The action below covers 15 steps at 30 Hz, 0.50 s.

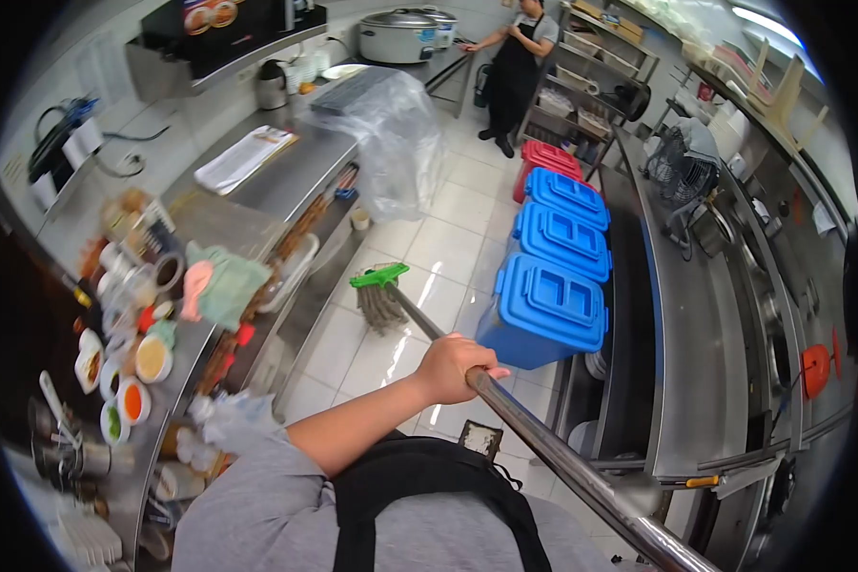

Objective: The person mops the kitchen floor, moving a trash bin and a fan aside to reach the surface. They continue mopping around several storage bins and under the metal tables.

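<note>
My left hand [456, 369] is closed around the metal handle of a mop [582, 458], reaching across in front of my body. The handle slants from the lower right up to a green clamp [379, 275] farther away. Grey mop strands [381, 307] hang from that clamp onto the white tiled floor [453, 229]. My right hand is out of view. Just right of the mop handle stands the nearest blue lidded bin [543, 310].
More blue bins [561, 238] and a red one [549, 162] line the right side. Steel counters flank the aisle; the left one holds small sauce bowls [153, 358] and cloths [229, 286]. A person in a black apron [515, 71] stands at the back. Plastic sheeting [391, 143] drapes off the left counter.
</note>
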### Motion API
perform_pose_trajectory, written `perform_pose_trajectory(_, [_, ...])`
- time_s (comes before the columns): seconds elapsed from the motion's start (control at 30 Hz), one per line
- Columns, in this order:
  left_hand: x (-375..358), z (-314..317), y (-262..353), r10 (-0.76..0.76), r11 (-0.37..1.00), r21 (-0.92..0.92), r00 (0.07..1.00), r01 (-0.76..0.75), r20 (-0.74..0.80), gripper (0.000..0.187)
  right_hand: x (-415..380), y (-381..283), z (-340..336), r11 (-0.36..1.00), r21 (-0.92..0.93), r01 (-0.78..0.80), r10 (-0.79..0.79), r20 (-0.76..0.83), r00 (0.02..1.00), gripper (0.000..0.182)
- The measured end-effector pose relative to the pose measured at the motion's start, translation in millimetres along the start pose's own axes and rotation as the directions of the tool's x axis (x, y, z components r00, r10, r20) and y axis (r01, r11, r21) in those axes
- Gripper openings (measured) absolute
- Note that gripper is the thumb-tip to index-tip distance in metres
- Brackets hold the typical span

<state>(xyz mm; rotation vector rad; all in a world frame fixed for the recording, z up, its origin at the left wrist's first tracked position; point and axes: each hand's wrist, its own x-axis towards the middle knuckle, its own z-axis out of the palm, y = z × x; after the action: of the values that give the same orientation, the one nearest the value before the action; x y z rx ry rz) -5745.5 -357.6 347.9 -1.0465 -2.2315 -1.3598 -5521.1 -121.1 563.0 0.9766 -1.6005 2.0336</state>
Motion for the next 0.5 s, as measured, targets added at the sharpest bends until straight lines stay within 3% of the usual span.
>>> perform_pose_trajectory(0.2, [105.6,1.2,-126.9,0.097,0.993,-0.082,0.989,-0.088,0.114,0.027,97.9,79.5,-28.6,0.991,-0.13,-0.013,0.004,-0.065,0.998,0.011])
perform_pose_trajectory(0.27, [136.8,5.3,-161.6,0.096,0.981,-0.186,0.979,-0.062,0.182,0.032,134.0,93.2,-33.6,0.983,-0.182,-0.033,0.019,-0.078,0.997,0.011])
perform_pose_trajectory(0.3, [152.9,7.1,-179.8,0.111,0.975,-0.215,0.966,-0.06,0.232,0.021,150.3,98.7,-36.8,0.978,-0.205,-0.043,0.026,-0.083,0.996,0.011])
perform_pose_trajectory(0.5, [246.0,39.0,-275.3,0.226,0.913,-0.404,0.898,-0.059,0.378,0.008,227.9,123.2,-58.5,0.937,-0.334,-0.104,0.087,-0.065,0.994,0.013])
